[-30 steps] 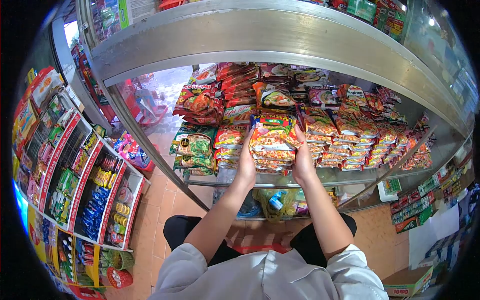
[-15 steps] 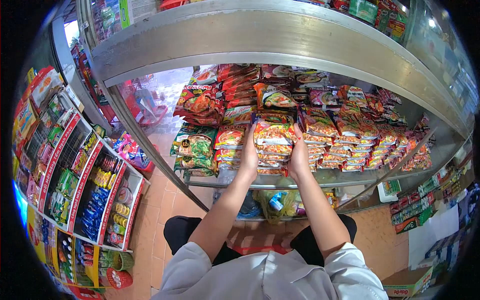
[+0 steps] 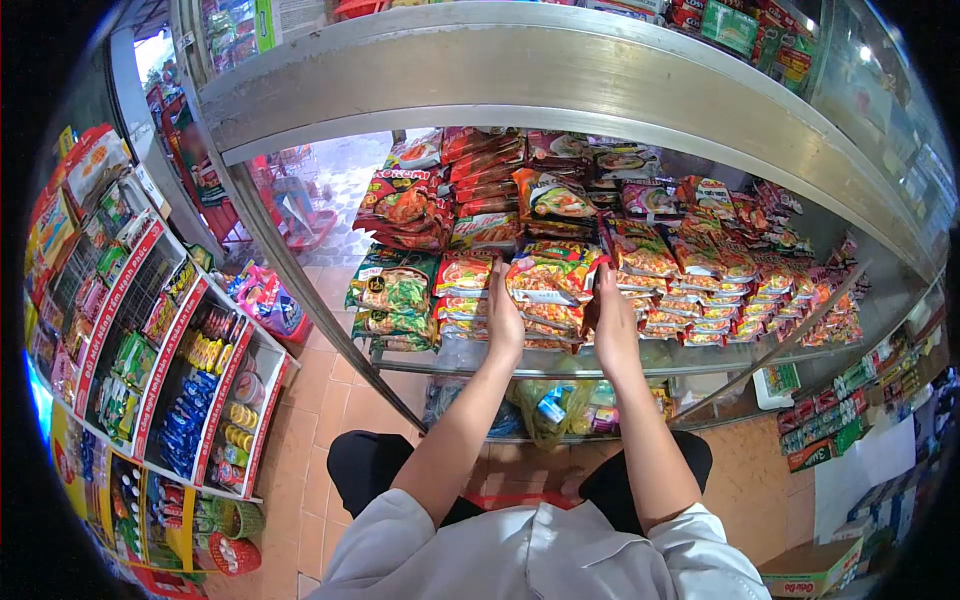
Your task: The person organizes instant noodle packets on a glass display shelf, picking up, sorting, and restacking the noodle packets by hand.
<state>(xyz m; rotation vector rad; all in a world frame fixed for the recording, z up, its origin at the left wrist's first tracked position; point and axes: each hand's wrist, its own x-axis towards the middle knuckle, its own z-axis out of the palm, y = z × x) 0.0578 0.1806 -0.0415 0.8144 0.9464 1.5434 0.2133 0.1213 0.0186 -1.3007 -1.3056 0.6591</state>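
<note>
A stack of instant noodle packets point(image 3: 548, 285) lies on the glass cabinet shelf, between my two hands. My left hand point(image 3: 504, 318) is held upright along the stack's left side, fingers straight, palm facing the packets. On the right side my right hand point(image 3: 612, 318) stands edge-on with its fingers stretched out, close to the packets; whether its palm touches them I cannot tell. Neighbouring stacks of noodle packets point(image 3: 465, 300) sit right beside my hands. Green noodle packets point(image 3: 392, 285) lie at the left end, and red noodle packets point(image 3: 402, 200) are piled behind them.
A metal cabinet frame point(image 3: 560, 70) crosses above my arms. Below the shelf are plastic bags point(image 3: 545, 410). A snack rack point(image 3: 200, 390) stands to the left, near a colourful bag point(image 3: 268, 300) on the floor. A cardboard box point(image 3: 815, 568) sits at lower right.
My right hand has turned more edge-on and shifted slightly right. My left hand stays beside the stack, slightly lower. The packets between them look a little more spread, and the whole view has shifted slightly.
</note>
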